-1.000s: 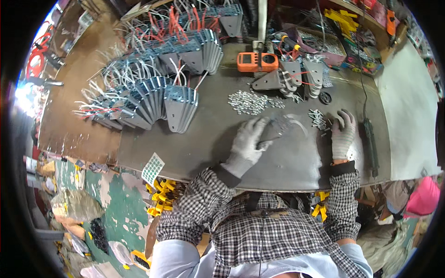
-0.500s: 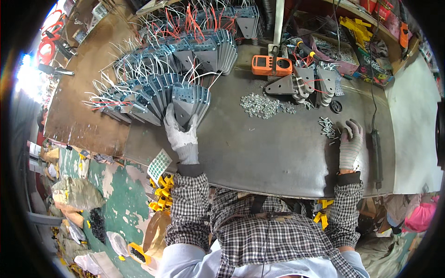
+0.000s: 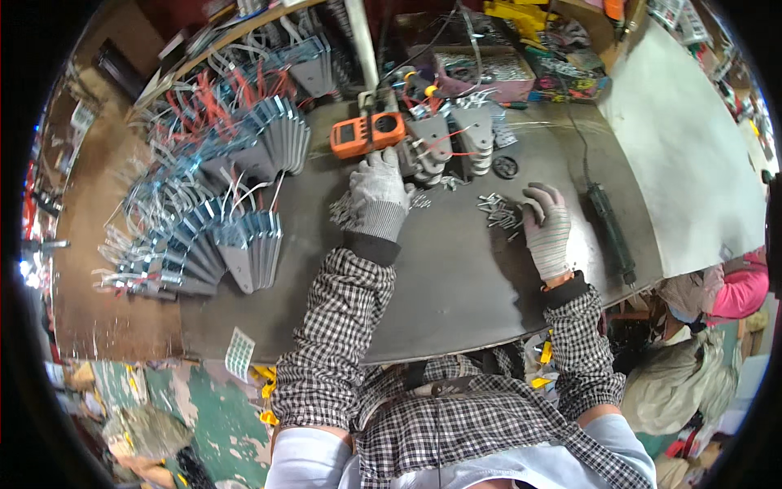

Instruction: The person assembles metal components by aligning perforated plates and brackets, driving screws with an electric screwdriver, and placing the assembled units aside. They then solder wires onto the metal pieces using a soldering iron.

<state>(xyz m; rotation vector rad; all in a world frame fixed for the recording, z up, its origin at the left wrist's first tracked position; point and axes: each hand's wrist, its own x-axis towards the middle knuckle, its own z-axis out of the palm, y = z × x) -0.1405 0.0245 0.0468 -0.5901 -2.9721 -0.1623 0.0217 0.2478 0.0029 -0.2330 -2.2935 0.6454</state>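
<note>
My left hand (image 3: 380, 189), in a grey knit glove, reaches over the metal worktop. Its fingers stretch toward the lower edge of an orange multimeter (image 3: 366, 135) and the grey metal brackets (image 3: 430, 140) beside it. Nothing shows in its grasp, though the palm side is hidden. Under and beside this hand lies a pile of small nuts (image 3: 342, 210), partly covered. My right hand (image 3: 547, 226), gloved too, rests on the worktop with fingers loosely bent and apart. Its fingertips are beside a small heap of screws (image 3: 498, 212); I see none held.
Rows of wired metal brackets (image 3: 244, 244) fan across the left side. A corded electric screwdriver (image 3: 611, 235) lies to the right, near a white sheet (image 3: 684, 155). A black ring-shaped part (image 3: 506, 168) sits behind the screws. Boxes of hardware (image 3: 481, 69) stand at the back.
My left hand has left the wired brackets and moved right, to the multimeter and the grey brackets. My right hand stays by the screws. The whole view has shifted and turned.
</note>
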